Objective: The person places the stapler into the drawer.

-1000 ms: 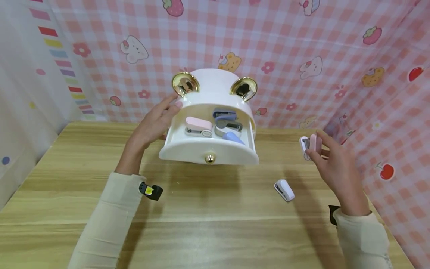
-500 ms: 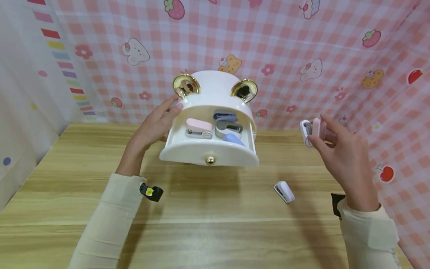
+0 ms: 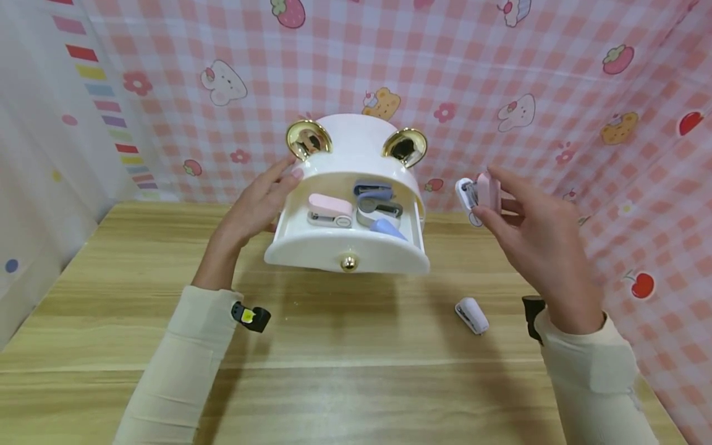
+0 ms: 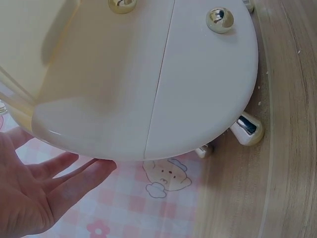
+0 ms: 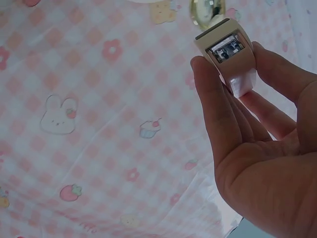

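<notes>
While the right hand (image 3: 545,241) pinched a pink stapler (image 3: 489,193) between thumb and fingers, parted only by the thing's own thickness, the left hand (image 3: 258,204) rested loosely extended fingers against the cabinet (image 3: 356,136) at its nine o'clock side, with nothing clasped. The held stapler was in the air at three o'clock from the cabinet, its white base (image 3: 464,193) facing nine.

It looked light and stiff, probably smooth plastic around a metal core: a touch slippery, hardly fragile. Its flat sides seemed the best hold; squeezing across body and base might have worked the hinge.

Besides the held one, a single white stapler (image 3: 471,315) lay on the table (image 3: 345,395) between four and five o'clock from the cabinet. The open drawer (image 3: 311,250) contained four things: one pink-topped stapler (image 3: 330,207) towards nine o'clock, and towards three, one blue stapler (image 3: 371,190), one grey stapler (image 3: 381,210) and one pale blue piece (image 3: 387,228), too hidden to name. The cabinet had two gold ears (image 3: 405,148), near eleven and two o'clock; the left wrist view showed two knobs (image 4: 219,20).
</notes>
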Tool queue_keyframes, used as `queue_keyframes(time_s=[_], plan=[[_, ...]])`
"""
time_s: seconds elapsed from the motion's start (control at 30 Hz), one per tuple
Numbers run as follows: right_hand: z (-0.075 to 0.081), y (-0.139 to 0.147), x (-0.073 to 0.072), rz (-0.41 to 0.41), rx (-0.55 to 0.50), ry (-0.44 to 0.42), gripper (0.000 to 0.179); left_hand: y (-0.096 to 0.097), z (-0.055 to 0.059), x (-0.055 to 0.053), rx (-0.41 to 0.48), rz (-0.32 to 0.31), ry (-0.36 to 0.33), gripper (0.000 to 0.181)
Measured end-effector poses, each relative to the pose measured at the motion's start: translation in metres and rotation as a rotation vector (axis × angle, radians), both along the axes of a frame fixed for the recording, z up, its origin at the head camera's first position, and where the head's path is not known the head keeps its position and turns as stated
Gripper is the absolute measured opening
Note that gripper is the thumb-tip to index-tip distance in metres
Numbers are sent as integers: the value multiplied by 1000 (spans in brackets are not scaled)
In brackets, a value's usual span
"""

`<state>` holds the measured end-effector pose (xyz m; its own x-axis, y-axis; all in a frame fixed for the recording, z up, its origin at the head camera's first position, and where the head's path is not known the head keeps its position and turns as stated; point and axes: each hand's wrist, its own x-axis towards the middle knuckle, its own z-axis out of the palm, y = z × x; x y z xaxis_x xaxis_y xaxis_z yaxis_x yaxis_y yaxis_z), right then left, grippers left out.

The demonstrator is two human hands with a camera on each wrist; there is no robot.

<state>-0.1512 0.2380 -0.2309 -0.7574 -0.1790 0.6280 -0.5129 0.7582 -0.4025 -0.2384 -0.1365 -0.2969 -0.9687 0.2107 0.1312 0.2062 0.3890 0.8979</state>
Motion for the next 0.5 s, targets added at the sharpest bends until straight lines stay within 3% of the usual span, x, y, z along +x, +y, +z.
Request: queue_keyframes(time_s=[0.27,0.5], plan=[[4,-29,-5,147,73,58,55,0,0,2,5,3,-3,76],[7,-55,-14,278,129,52,55,0,-1,2,14,6,0,76]])
